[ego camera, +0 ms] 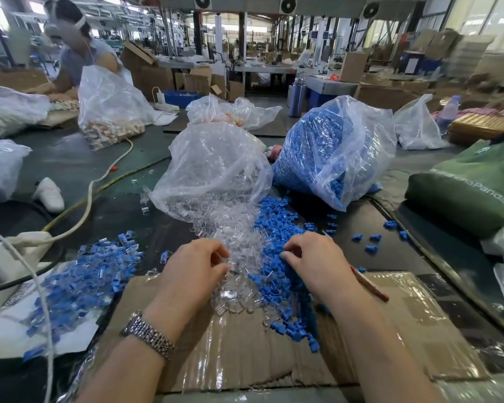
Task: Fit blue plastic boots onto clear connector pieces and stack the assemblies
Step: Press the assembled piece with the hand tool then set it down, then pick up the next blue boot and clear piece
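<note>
Boots [277, 225], blue and loose, lie in a heap spilling from a clear bag [329, 146] onto the dark table [390, 251] and the flattened cardboard [245, 353]. Clear connectors [233, 242] spill from a second bag [213, 167] just left of them, the two heaps touching down the middle. Left hand [194, 264], a metal watch [147, 334] on its wrist, rests on the connector heap, fingers curled and pinching at the clear pieces; which piece it holds cannot be told. Right hand [312, 258] rests on the boot heap, fingers curled into the blue parts; its grip cannot be told either. Finished assemblies [82, 274] lie piled at the left on white paper [9, 330]. A green bag [466, 184] lies at the right.
</note>
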Demonstrator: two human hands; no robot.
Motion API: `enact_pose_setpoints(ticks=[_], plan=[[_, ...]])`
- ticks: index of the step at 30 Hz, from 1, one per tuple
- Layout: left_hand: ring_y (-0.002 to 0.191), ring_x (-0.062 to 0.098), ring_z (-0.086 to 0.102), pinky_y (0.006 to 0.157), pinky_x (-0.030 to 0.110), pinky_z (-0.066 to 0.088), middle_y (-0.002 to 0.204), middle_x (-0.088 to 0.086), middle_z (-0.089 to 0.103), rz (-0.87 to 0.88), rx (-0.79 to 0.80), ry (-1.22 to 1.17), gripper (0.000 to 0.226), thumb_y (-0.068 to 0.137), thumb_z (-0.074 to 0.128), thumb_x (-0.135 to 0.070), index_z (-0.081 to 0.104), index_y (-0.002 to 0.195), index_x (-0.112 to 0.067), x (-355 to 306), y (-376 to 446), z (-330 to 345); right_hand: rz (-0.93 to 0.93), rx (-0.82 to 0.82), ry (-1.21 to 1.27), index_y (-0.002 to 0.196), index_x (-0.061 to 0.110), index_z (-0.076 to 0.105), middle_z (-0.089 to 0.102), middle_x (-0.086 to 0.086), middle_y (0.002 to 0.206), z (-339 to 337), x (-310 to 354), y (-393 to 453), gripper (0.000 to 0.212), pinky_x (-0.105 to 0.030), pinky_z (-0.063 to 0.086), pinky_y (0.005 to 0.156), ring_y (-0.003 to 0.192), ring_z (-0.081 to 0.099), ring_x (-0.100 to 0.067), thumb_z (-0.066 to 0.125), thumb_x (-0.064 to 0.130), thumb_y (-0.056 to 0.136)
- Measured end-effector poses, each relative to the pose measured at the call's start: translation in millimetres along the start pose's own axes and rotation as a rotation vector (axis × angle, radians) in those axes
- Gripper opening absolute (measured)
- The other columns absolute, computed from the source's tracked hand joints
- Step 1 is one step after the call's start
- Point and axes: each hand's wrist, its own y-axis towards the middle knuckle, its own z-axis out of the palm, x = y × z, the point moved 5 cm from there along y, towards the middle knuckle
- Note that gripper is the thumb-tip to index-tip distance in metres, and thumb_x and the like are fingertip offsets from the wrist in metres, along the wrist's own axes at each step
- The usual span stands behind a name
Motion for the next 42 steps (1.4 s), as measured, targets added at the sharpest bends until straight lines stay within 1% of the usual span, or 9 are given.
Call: enact_pose_setpoints(ticks=[4,10,13,17,22,27,32,37,42], plan=[[0.073,-0.008,0.059,0.064,0.010,0.045,0.082,-0.021,0.065,0.048,-0.081,-0.052,0.014,0.089,0.075,-0.034,0.074,0.103,-0.034,-7,0,-6,0.010,-0.068,0.051,0.105,0.023,0.073,0.059,0.005,0.098,-3,-2,0,0.015,-0.027,0.038,0.076,0.086,0.049,-0.012,0.061,0.029,0.100],[0.080,0.004,0.069,0.070,0.014,0.055,0.086,-0.004,0.072,-0.055,-0.055,-0.503,0.015,0.090,0.074,-0.017,0.068,0.102,-0.023,-11,1,-6,0.047,-0.111,0.207,0.092,0.028,0.067,0.068,0.010,0.089,-11,-4,-3,0.005,-0.030,0.049,0.077,0.086,0.062,-0.012,0.066,0.027,0.098],[0.087,0.015,0.074,0.072,0.017,0.056,0.093,0.000,0.077,-0.099,0.130,-0.820,0.011,0.090,0.073,-0.014,0.075,0.097,-0.022,-14,1,1,0.030,-0.123,0.624,0.083,0.026,0.071,0.067,0.012,0.081,-18,1,-5,0.011,-0.011,0.045,0.067,0.072,0.058,0.001,0.075,0.023,0.092],[0.095,0.017,0.074,0.074,0.019,0.056,0.104,0.004,0.078,-0.075,0.233,-1.027,0.021,0.082,0.076,-0.029,0.079,0.103,-0.029,-17,-1,9,-0.081,-0.043,1.046,0.091,0.018,0.076,0.072,0.005,0.075,-30,12,-12,0.004,-0.016,0.052,0.071,0.069,0.063,-0.003,0.077,0.014,0.089],[0.095,0.020,0.073,0.076,0.022,0.056,0.106,0.009,0.077,-0.055,0.259,-1.124,0.040,0.076,0.086,-0.045,0.079,0.110,-0.025,-18,-1,14,-0.193,0.034,1.042,0.095,0.012,0.073,0.074,0.001,0.080,-30,28,-17,0.004,-0.020,0.053,0.075,0.076,0.069,-0.009,0.070,0.010,0.094],[0.090,0.025,0.073,0.077,0.025,0.057,0.105,0.019,0.075,-0.072,0.331,-1.315,0.023,0.084,0.080,-0.026,0.077,0.105,-0.018,-26,-2,15,-0.263,0.055,0.866,0.093,0.023,0.071,0.071,-0.002,0.087,-28,32,-20,0.006,-0.040,0.053,0.082,0.086,0.061,-0.035,0.069,0.018,0.096],[0.091,0.027,0.073,0.079,0.026,0.058,0.104,0.021,0.075,-0.079,0.370,-1.324,0.018,0.087,0.076,-0.022,0.079,0.104,-0.016,-30,-6,11,-0.317,0.096,0.802,0.092,0.025,0.068,0.066,0.014,0.080,-26,35,-21,0.011,-0.019,0.044,0.074,0.072,0.055,0.001,0.066,0.016,0.099],[0.089,0.027,0.075,0.076,0.025,0.058,0.100,0.020,0.076,-0.051,0.308,-1.242,0.020,0.082,0.081,-0.015,0.078,0.102,-0.012,-29,-7,12,-0.337,0.123,0.746,0.092,0.026,0.066,0.065,0.010,0.082,-25,36,-22,0.012,-0.035,0.049,0.079,0.079,0.058,-0.010,0.065,0.017,0.100],[0.087,0.027,0.076,0.073,0.023,0.057,0.095,0.018,0.077,-0.043,0.262,-1.199,0.019,0.080,0.081,-0.015,0.079,0.099,-0.014,-28,-6,11,-0.327,0.115,0.716,0.094,0.023,0.067,0.067,0.003,0.088,-23,34,-20,0.008,-0.025,0.047,0.078,0.082,0.059,-0.007,0.064,0.018,0.100]])
